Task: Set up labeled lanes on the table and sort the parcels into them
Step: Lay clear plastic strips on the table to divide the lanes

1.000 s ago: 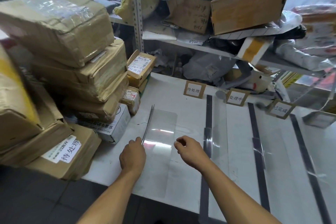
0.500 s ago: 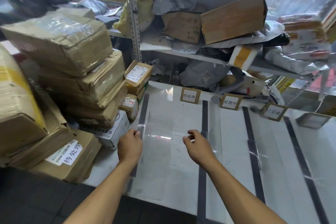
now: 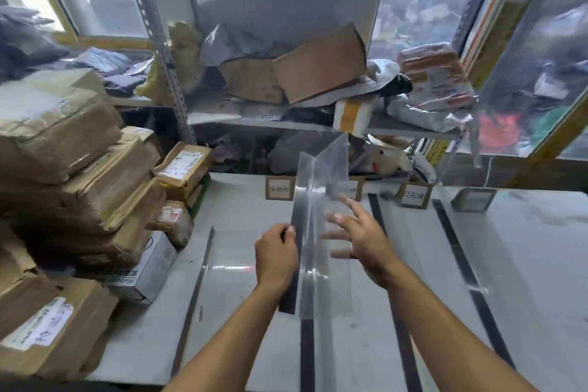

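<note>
My left hand (image 3: 275, 256) pinches the edge of a clear plastic lane divider (image 3: 313, 200) and holds it upright above the white table (image 3: 525, 248). Beside the divider's right face is my right hand (image 3: 359, 239), fingers spread and straight; whether it touches is unclear. Another clear divider (image 3: 203, 264) lies along the table's left side. Three cardboard-framed lane labels (image 3: 279, 188) (image 3: 353, 190) (image 3: 413, 196) stand at the back edge; the held divider partly hides the middle one. Dark strips (image 3: 451, 242) run front to back. Taped brown parcels (image 3: 63, 153) are stacked on the left.
A labelled brown box (image 3: 31, 325) and a white carton (image 3: 149, 270) sit at the table's left front. Small parcels (image 3: 184, 165) lean at the back left. A metal shelf (image 3: 286, 124) crammed with bags and boxes stands behind. A small clear holder (image 3: 474, 199) sits back right.
My left hand has come off the divider on the left, which now lies in place, and holds a divider raised upright over the middle. My right hand has opened beside it. The view tilted up.
</note>
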A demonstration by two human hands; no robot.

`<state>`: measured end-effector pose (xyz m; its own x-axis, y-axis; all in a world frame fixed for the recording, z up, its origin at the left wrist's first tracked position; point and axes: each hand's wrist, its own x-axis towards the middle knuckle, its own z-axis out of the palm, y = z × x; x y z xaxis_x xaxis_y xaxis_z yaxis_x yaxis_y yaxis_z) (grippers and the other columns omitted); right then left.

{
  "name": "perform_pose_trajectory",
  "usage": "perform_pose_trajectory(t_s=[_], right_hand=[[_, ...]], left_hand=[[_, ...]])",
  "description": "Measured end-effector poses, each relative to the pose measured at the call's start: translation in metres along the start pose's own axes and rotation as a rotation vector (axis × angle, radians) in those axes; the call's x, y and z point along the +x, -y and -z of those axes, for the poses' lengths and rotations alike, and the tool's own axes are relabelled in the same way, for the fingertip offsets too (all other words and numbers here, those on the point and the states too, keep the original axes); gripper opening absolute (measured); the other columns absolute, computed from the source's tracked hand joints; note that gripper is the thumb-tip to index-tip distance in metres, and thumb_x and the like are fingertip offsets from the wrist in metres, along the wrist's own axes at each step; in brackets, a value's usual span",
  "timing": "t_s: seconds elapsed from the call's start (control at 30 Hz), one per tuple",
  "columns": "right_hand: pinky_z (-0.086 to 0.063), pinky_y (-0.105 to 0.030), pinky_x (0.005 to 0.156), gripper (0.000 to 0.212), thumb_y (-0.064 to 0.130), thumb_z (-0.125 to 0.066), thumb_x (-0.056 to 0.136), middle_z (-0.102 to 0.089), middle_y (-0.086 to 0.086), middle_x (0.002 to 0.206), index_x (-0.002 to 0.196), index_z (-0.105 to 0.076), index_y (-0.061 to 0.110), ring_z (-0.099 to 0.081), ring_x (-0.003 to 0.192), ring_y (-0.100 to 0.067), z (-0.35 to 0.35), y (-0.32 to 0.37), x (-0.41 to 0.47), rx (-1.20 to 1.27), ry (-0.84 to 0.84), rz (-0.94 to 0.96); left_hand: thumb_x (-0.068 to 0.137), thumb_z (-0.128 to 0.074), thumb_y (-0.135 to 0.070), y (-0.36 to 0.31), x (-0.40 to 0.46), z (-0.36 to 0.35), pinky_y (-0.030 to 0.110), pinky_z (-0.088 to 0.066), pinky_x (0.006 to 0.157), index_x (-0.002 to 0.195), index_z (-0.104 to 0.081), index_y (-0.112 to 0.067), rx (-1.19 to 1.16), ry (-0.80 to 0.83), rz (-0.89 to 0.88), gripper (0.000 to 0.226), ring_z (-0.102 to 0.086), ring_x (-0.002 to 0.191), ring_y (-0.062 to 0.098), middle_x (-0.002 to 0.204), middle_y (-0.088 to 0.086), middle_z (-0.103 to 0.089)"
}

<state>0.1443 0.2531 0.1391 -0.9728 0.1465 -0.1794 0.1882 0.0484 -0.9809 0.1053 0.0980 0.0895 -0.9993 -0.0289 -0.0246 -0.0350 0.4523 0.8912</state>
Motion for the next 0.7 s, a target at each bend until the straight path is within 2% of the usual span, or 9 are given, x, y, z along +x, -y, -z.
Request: perform_pose_trajectory(t_s=[0.07, 0.13, 0.23, 0.27, 0.37, 0.43, 0.53, 0.57, 0.7], right_hand=[[-0.058, -0.027, 0.062, 0.052, 0.029, -0.048, 0.101, -0.063, 0.002, 0.120, 0.149, -0.030, 0.040, -0.073, 0.092, -0.012, 0.044, 0.002, -0.007, -0.033, -0.051, 0.014], [-0.059, -0.030, 0.064, 0.052, 0.027, -0.046, 0.103, -0.064, 0.002, 0.121, 0.150, -0.030, 0.039, -0.072, 0.092, -0.015, 0.092, 0.004, -0.013, -0.033, -0.100, 0.021], [-0.057, -0.029, 0.059, 0.052, 0.023, -0.046, 0.103, -0.067, -0.002, 0.118, 0.152, -0.031, 0.034, -0.072, 0.090, -0.021, 0.170, 0.005, -0.023, 0.001, -0.153, 0.024], [-0.055, -0.028, 0.056, 0.052, 0.021, -0.046, 0.103, -0.067, -0.003, 0.118, 0.151, -0.033, 0.033, -0.071, 0.088, -0.021, 0.198, 0.005, -0.026, -0.006, -0.163, 0.028], [-0.056, -0.029, 0.056, 0.050, 0.019, -0.047, 0.102, -0.065, -0.008, 0.121, 0.148, -0.037, 0.037, -0.072, 0.089, -0.024, 0.282, 0.006, -0.035, -0.053, -0.181, 0.052], [-0.057, -0.031, 0.059, 0.048, 0.020, -0.047, 0.103, -0.065, -0.006, 0.120, 0.145, -0.040, 0.041, -0.072, 0.091, -0.023, 0.335, 0.005, -0.040, -0.112, -0.187, 0.050], [-0.059, -0.028, 0.060, 0.048, 0.023, -0.046, 0.103, -0.066, 0.002, 0.114, 0.146, -0.040, 0.042, -0.070, 0.090, -0.019, 0.406, 0.003, -0.043, -0.206, -0.207, 0.047], [-0.059, -0.027, 0.060, 0.048, 0.025, -0.045, 0.103, -0.066, 0.004, 0.113, 0.147, -0.039, 0.043, -0.069, 0.091, -0.018, 0.427, 0.001, -0.043, -0.232, -0.208, 0.043], [-0.058, -0.023, 0.059, 0.047, 0.034, -0.043, 0.103, -0.060, 0.004, 0.119, 0.148, -0.034, 0.046, -0.066, 0.097, -0.016, 0.497, -0.013, -0.038, -0.320, -0.232, 0.010]], left_hand=[[0.103, -0.049, -0.025, -0.027, -0.011, -0.035, 0.026, -0.055, 0.079, 0.114, -0.064, -0.031, -0.063, 0.039, -0.021, 0.020, -0.063, 0.092, 0.008, 0.103, -0.007, -0.068], [0.103, -0.049, -0.025, -0.054, -0.022, -0.074, 0.033, -0.056, 0.090, 0.133, -0.058, -0.030, -0.113, 0.080, -0.036, 0.032, -0.062, 0.100, 0.009, 0.115, -0.005, -0.067], [0.102, -0.049, -0.023, -0.094, -0.040, -0.139, 0.010, -0.051, 0.071, 0.137, -0.057, -0.030, -0.103, 0.119, -0.111, 0.036, -0.061, 0.084, -0.003, 0.108, -0.007, -0.069], [0.102, -0.048, -0.022, -0.108, -0.047, -0.162, 0.009, -0.050, 0.069, 0.137, -0.057, -0.029, -0.099, 0.131, -0.129, 0.037, -0.061, 0.081, -0.002, 0.106, -0.006, -0.070], [0.100, -0.048, -0.021, -0.152, -0.071, -0.231, 0.037, -0.056, 0.092, 0.139, -0.055, -0.029, -0.137, 0.172, -0.092, 0.040, -0.065, 0.101, 0.015, 0.118, 0.001, -0.070], [0.101, -0.047, -0.021, -0.176, -0.086, -0.277, 0.042, -0.056, 0.091, 0.141, -0.053, -0.030, -0.157, 0.196, -0.052, 0.041, -0.066, 0.099, 0.016, 0.117, 0.002, -0.070], [0.100, -0.047, -0.021, -0.204, -0.103, -0.339, 0.028, -0.057, 0.070, 0.140, -0.052, -0.029, -0.184, 0.266, -0.056, 0.041, -0.064, 0.078, 0.008, 0.094, -0.002, -0.071], [0.101, -0.047, -0.021, -0.212, -0.108, -0.360, 0.024, -0.056, 0.067, 0.141, -0.051, -0.027, -0.186, 0.303, -0.044, 0.040, -0.063, 0.077, 0.005, 0.095, -0.003, -0.070], [0.102, -0.047, -0.020, -0.239, -0.114, -0.432, 0.010, -0.047, 0.066, 0.147, -0.044, -0.018, -0.147, 0.440, 0.042, 0.046, -0.055, 0.079, -0.004, 0.093, -0.019, -0.059]])
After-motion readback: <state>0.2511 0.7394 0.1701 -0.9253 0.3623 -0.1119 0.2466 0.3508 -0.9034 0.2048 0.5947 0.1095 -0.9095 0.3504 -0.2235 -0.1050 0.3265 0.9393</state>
